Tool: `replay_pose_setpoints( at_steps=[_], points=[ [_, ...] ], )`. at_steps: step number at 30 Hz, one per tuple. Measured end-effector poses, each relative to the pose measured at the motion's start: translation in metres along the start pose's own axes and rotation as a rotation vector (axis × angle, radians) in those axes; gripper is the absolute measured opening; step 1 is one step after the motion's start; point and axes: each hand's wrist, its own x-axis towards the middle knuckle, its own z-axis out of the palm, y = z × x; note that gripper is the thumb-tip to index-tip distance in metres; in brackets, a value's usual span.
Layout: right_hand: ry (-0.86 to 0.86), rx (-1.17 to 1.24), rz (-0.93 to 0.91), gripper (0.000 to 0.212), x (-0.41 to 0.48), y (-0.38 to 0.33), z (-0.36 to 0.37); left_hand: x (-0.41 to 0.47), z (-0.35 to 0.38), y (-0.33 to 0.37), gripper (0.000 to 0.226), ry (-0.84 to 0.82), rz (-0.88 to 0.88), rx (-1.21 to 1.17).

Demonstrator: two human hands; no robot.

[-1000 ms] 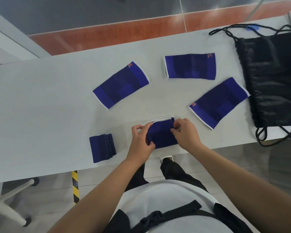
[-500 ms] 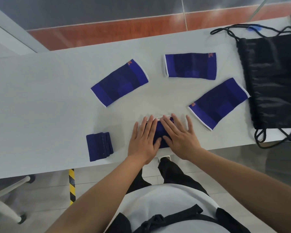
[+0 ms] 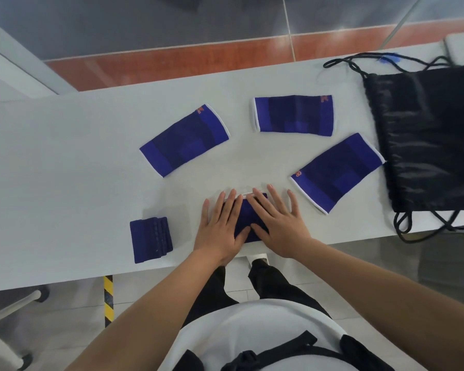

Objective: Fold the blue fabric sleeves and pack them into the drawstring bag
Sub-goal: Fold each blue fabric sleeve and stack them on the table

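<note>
Both palms flat on a folded blue sleeve, table's near edge

Left hand (image 3: pixel 220 228) and right hand (image 3: pixel 279 223) lie open, fingers spread, gripping nothing, pressing the folded sleeve (image 3: pixel 248 223). Five sleeves total: another folded one (image 3: pixel 150 239) at left, three flat ones (image 3: pixel 184 140) (image 3: pixel 294 116) (image 3: pixel 338 171) with unreadable orange logos. One black drawstring bag (image 3: pixel 426 135) at right.

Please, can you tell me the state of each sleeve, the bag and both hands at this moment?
Left sleeve: flat, unfolded.
Far sleeve: flat, unfolded.
Right sleeve: flat, unfolded, beside the bag.
Folded sleeve: folded, set aside near the table edge.
Pressed sleeve: folded, under both palms.
Bag: flat, cords loose; mouth unclear.
Left hand: open, pressing down.
Right hand: open, pressing down.
</note>
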Motion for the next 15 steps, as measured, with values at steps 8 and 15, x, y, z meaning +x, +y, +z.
replay_pose_setpoints(
  at_steps=[8,15],
  points=[
    [0.189,0.271,0.416,0.064,-0.019,0.074,-0.043,-0.012,-0.026,0.011,0.067,0.216,0.018,-0.114],
    [-0.027,0.183,0.431,0.066,-0.018,0.118,-0.034,-0.039,-0.004,0.032,0.062,-0.066,0.095,-0.073]
  ],
)
